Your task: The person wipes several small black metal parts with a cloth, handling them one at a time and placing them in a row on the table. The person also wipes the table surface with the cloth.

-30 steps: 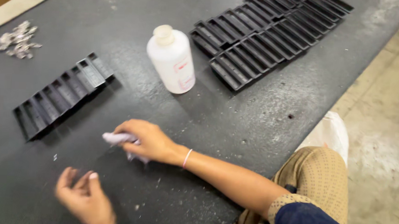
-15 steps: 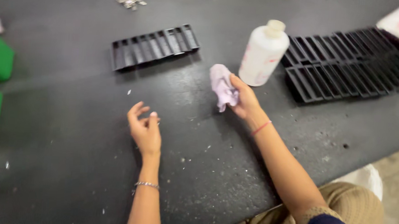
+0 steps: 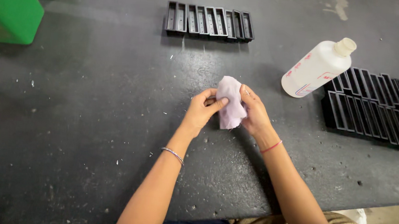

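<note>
While a white bottle is standing nearby, a pale cloth is being pinched between the closed fingers of the left hand and right hand.

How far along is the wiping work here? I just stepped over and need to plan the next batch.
Nothing shows as finished. In hand: both the left hand and right hand hold a pale cloth above the dark table. The white bottle stands capped. The small row of black trays and the larger stack lie untouched.
</note>
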